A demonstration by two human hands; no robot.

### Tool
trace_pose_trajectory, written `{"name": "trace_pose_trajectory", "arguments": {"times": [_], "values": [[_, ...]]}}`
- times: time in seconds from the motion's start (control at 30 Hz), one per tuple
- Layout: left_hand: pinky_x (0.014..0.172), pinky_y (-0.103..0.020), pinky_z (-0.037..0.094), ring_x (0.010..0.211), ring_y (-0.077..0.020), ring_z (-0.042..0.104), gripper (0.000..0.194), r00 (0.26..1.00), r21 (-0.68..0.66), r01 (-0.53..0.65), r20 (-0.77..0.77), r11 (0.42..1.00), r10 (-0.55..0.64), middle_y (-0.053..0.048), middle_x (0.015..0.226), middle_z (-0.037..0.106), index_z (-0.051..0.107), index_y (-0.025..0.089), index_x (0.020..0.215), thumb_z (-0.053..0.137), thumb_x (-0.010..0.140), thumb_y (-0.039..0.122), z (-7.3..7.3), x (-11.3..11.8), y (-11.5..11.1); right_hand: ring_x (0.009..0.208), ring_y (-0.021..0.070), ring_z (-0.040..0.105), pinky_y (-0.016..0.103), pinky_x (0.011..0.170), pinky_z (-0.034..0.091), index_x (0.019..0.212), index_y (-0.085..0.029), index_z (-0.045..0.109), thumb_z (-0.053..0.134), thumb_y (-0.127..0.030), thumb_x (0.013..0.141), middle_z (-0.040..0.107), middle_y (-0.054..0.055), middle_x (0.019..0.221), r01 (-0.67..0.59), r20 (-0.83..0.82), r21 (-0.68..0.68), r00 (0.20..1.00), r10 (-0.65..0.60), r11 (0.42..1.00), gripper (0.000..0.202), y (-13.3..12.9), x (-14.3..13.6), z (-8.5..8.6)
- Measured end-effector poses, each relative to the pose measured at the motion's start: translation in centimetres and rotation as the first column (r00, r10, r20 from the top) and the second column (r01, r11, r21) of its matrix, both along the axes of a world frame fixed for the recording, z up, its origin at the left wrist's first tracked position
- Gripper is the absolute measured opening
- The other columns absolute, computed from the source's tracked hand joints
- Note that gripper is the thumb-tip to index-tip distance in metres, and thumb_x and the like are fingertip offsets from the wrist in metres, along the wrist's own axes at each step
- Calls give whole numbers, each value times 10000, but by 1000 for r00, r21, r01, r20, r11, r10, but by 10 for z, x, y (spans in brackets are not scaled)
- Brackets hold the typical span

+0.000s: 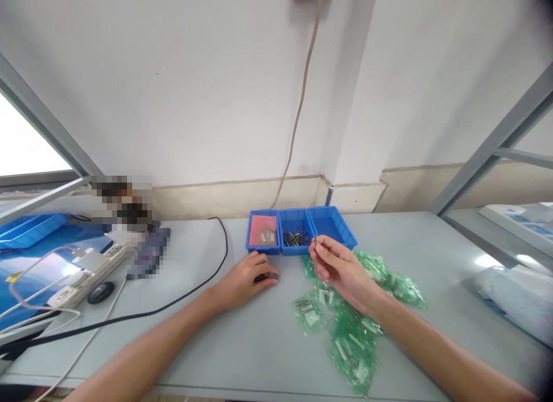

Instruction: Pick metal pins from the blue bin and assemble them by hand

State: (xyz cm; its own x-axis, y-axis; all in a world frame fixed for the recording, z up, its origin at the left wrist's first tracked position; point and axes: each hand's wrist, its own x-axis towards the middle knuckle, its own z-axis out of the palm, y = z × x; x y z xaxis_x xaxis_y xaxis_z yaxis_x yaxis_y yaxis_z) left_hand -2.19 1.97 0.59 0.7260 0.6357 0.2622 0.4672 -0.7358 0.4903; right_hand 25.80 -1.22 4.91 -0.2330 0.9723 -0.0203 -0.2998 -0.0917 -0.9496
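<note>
My left hand (250,278) rests on the grey table (250,350) with its fingers curled over several small dark metal pieces, partly hidden under the palm. Raised before the blue bins, my right hand (334,266) pinches a small screw-like metal piece (315,241) between thumb and fingertips. Just behind that piece stands the middle blue bin (295,213), with a heap of dark metal screws (294,238) inside. Beneath and around my right wrist lie several green plastic bags (354,356); metal pieces and white labels show through some.
Left of the screws, a blue bin (247,232) holds a pink sheet and a small clear bag. Another blue bin (330,217) adjoins on the right. A black cable (173,311) crosses the left side, near a mouse (101,292) and power strip (64,296). A wrapped bundle (518,298) lies far right.
</note>
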Motion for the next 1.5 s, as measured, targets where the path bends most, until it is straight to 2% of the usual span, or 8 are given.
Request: {"name": "trace_pose_trajectory", "arguments": {"times": [0.17, 0.3, 0.4, 0.73, 0.87, 1.0, 1.27, 1.5], "values": [[907, -341, 482, 1002, -218, 577, 230, 1000, 9, 6, 13, 1000, -6, -64, 1038, 683, 744, 220, 1176, 578, 1116, 368, -2, -1, 0, 575, 170, 513, 319, 583, 407, 1045, -265, 581, 640, -565, 1021, 559, -31, 706, 156, 314, 243, 921, -230, 957, 307, -1, 1, -13], [917, -350, 487, 1010, -223, 578, 254, 1000, 4, 2, 9, 1000, -2, -71, 1046, 679, 746, 223, 1183, 562, 1122, 387, -3, -1, 0, 791, 229, 586, 370, 712, 485, 1075, -282, 625, 596, -472, 1064, 616, 53, 971, 263, 381, 557, 762, -524, 788, 192, -4, 1, -19], [922, -352, 483, 1004, -224, 583, 246, 1000, 10, 2, 4, 1000, -2, -69, 1038, 677, 748, 224, 1170, 569, 1119, 384, -3, -2, 0, 919, 264, 602, 405, 823, 501, 1039, -286, 655, 600, -417, 1067, 619, 75, 1060, 242, 370, 636, 737, -565, 732, 146, -6, 1, -19], [908, -346, 483, 1003, -221, 580, 232, 1000, 7, 3, 2, 1000, -3, -64, 1036, 681, 743, 219, 1173, 574, 1118, 369, 0, -1, 0, 555, 146, 495, 323, 540, 439, 1051, -266, 652, 618, -530, 1039, 658, 31, 933, 202, 326, 382, 883, -337, 902, 267, 1, 1, -23], [909, -339, 485, 1007, -218, 578, 208, 1000, 4, 0, 6, 1000, 0, -58, 1038, 679, 739, 224, 1187, 587, 1113, 347, -1, -1, 0, 544, 127, 485, 310, 519, 428, 1065, -255, 655, 621, -579, 1024, 671, 37, 985, 259, 265, 348, 895, -360, 901, 328, 5, 0, -26], [910, -343, 482, 1007, -219, 579, 202, 1000, 7, 2, 0, 1000, -2, -61, 1043, 677, 740, 219, 1179, 592, 1112, 340, -2, -2, 0, 548, 128, 459, 291, 497, 393, 1040, -249, 667, 669, -601, 989, 606, 2, 847, 303, 190, 271, 914, -360, 913, 356, 6, -1, -23], [908, -335, 482, 1011, -218, 578, 198, 1000, 9, 2, -5, 1000, -2, -58, 1040, 675, 738, 216, 1175, 597, 1110, 338, -2, -1, 1, 599, 116, 402, 258, 540, 369, 987, -226, 690, 724, -527, 985, 485, -30, 769, 198, 35, 103, 979, -202, 975, 304, 5, 3, -14], [908, -328, 473, 1011, -216, 575, 166, 1000, 16, 14, 16, 1000, -14, -52, 1040, 677, 729, 220, 1173, 606, 1105, 309, -3, -1, 1, 598, 132, 472, 298, 591, 419, 1065, -245, 678, 701, -547, 990, 585, -14, 805, 176, 204, 221, 954, -222, 959, 312, 10, 9, -17]]}}
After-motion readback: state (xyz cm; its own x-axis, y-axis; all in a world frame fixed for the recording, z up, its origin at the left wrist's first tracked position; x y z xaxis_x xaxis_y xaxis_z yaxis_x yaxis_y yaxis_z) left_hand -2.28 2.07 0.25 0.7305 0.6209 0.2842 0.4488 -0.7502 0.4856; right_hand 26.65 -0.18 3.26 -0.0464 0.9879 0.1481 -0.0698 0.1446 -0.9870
